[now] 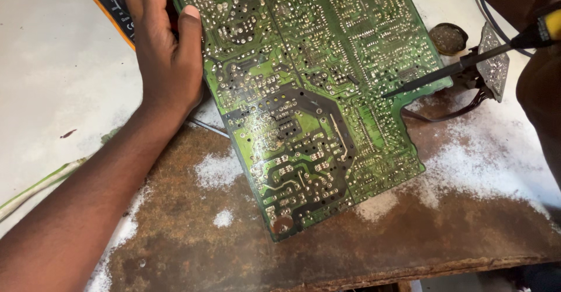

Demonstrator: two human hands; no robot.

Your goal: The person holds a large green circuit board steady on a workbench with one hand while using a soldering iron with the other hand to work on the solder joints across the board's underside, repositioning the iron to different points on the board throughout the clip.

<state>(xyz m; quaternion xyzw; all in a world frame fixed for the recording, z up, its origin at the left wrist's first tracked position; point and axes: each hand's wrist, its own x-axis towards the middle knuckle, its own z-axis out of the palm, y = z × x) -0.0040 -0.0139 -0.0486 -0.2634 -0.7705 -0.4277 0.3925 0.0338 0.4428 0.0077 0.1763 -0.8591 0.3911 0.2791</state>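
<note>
Hand (166, 52) steadies one green circuit board (310, 93); one probe (467, 61) touches it.

board (310, 87): green, shiny, bumpy with silver metal dots | table (193, 233): rough brown wood, white paint worn off | my probe (450, 70): thin black plastic, smooth | little tin (448, 38): dull dark metal

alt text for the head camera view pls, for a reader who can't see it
A large green circuit board, solder side up, lies on a worn, rusty white table. The left hand steadies its left edge while a black probe, coming from the right, touches its right side.
</note>
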